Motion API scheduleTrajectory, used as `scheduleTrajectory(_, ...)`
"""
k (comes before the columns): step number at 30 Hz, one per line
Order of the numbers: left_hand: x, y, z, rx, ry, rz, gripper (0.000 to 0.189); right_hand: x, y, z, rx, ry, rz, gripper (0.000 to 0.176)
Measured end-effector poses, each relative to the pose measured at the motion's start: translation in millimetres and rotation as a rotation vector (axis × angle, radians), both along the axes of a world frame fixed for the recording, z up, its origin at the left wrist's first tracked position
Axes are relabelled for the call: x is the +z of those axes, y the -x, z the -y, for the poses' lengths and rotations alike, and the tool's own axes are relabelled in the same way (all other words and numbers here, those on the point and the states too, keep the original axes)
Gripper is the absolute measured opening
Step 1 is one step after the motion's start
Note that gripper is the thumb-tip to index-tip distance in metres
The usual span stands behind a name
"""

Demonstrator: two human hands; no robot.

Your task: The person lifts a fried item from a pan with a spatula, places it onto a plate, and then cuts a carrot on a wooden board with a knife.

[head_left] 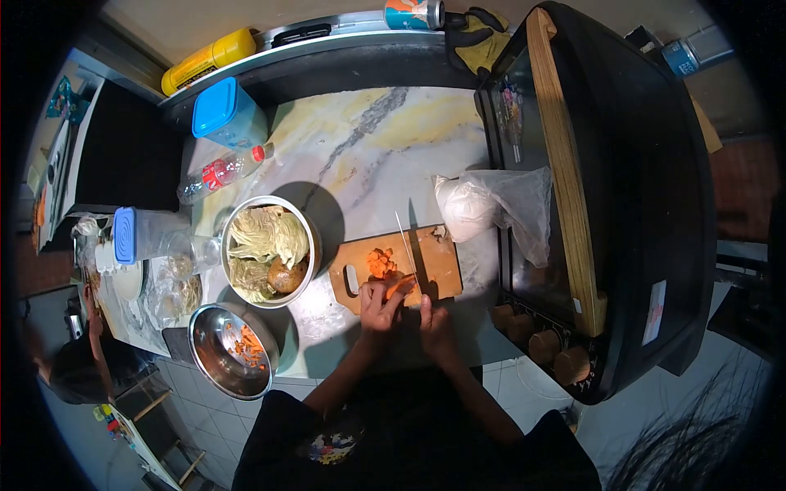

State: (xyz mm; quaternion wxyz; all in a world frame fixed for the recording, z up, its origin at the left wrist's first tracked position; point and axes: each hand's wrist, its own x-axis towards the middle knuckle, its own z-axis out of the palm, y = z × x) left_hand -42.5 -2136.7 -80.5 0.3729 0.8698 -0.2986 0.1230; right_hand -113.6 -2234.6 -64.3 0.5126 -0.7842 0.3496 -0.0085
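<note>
On the wooden cutting board (446, 260) lies a piece of carrot (402, 286), held down by the closed fingers of my left hand (379, 311). My right hand (436, 326) is wrapped around the handle of a knife (405, 241), whose blade points away from me, right beside the carrot. The handle is mostly hidden by my fingers. A small heap of chopped carrot (381, 263) sits on the board to the left of the blade. At lower left, a steel bowl (205, 360) contains orange carrot bits (248, 347).
Left of the board stands a white pot (314, 282) of cabbage leaves (266, 233) and a brown round item (286, 277). A bag of white powder (465, 209) rests near the black oven (639, 204). Behind are a plastic bottle (217, 173) and blue-lidded container (237, 123). Another person (78, 360) is at far left.
</note>
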Motion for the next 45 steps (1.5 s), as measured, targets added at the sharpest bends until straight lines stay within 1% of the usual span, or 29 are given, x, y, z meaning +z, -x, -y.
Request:
scheduleTrajectory(2,1,0,2,0.007,0.026,0.003,0.031,-1,1,0,-0.001,0.003,0.026,0.059)
scheduleTrajectory(5,0,0,3,0.021,0.044,0.01,0.031,8,-4,5,0.021,-0.026,-0.044,0.06)
scheduleTrajectory(7,-2,2,3,0.028,0.036,0.012,0.031,21,-7,10,0.094,-0.131,-0.234,0.049)
scheduleTrajectory(8,-4,2,2,0.033,0.025,0.015,0.031,16,-6,8,0.093,-0.13,-0.233,0.049)
scheduleTrajectory(10,-4,2,2,0.037,0.014,0.017,0.031,6,-5,2,0.004,0.013,0.06,0.06)
scheduleTrajectory(13,-3,1,3,0.043,0.037,0.024,0.032,10,-7,7,0.02,-0.062,-0.02,0.06)
scheduleTrajectory(14,-4,1,2,0.031,0.031,0.034,0.032,8,-7,6,0.017,-0.061,-0.019,0.06)
scheduleTrajectory(16,-4,-1,1,0.018,0.029,0.049,0.032,-1,-7,6,0.028,-0.007,0.09,0.059)
scheduleTrajectory(18,-1,2,0,-0.004,0.005,-0.008,0.034,-4,-5,6,0.043,-0.013,0.064,0.058)
scheduleTrajectory(20,-1,2,-2,-0.004,-0.008,-0.003,0.034,-12,-1,7,0.051,-0.016,0.044,0.056)
scheduleTrajectory(22,-2,2,-1,-0.003,-0.016,-0.001,0.034,-27,9,9,0.23,0.251,0.21,0.045)
scheduleTrajectory(23,-1,1,-2,-0.017,-0.032,-0.022,0.036,-32,15,8,0.233,0.252,0.209,0.045)
scheduleTrajectory(25,-1,2,-5,-0.028,-0.045,-0.034,0.038,-38,19,7,0.343,0.512,0.217,0.034)
scheduleTrajectory(26,-4,2,-7,-0.038,-0.053,-0.053,0.04,-37,17,6,0.341,0.518,0.225,0.034)
scheduleTrajectory(27,-5,2,-7,-0.048,-0.058,-0.073,0.042,-37,16,7,0.356,0.446,0.115,0.03)
scheduleTrajectory(28,-2,1,-7,-0.044,-0.049,-0.069,0.042,-34,15,8,0.374,0.375,0.004,0.041)
scheduleTrajectory(29,1,-1,-7,-0.057,-0.052,-0.104,0.04,-32,13,10,0.382,0.387,0.008,0.041)
scheduleTrajectory(30,4,-2,-7,-0.071,-0.055,-0.141,0.039,-29,12,11,0.342,0.327,-0.013,0.034)
scheduleTrajectory(31,4,-2,-6,-0.064,-0.048,-0.14,0.039,-27,12,11,0.3,0.263,-0.035,0.032)
scheduleTrajectory(32,5,-2,-6,-0.055,-0.014,-0.16,0.036,-28,13,11,0.304,0.269,-0.032,0.032)
scheduleTrajectory(34,6,-4,-6,-0.049,0.021,-0.175,0.033,-38,16,10,0.284,0.355,0.147,0.032)
scheduleTrajectory(36,7,-4,-8,-0.069,0.04,-0.203,0.029,-50,23,8,0.286,0.379,0.15,0.033)
scheduleTrajectory(38,6,-6,-8,-0.086,0.054,-0.176,0.029,-48,20,10,0.289,0.406,0.154,0.034)
scheduleTrajectory(40,7,-7,-11,-0.097,0.059,-0.153,0.029,-45,18,9,0.224,0.321,0.122,0.038)
scheduleTrajectory(41,7,-7,-11,-0.1,0.078,-0.166,0.029,-45,18,7,0.225,0.32,0.123,0.038)
scheduleTrajectory(43,12,-11,-11,-0.099,0.102,-0.173,0.029,-46,16,7,0.149,0.303,0.144,0.05)
scheduleTrajectory(44,17,-12,-12,-0.131,0.121,-0.239,0.029,-48,18,8,0.155,0.305,0.148,0.05)
scheduleTrajectory(45,20,-14,-12,-0.16,0.141,-0.303,0.029,-51,21,10,0.148,0.203,0.154,0.055)
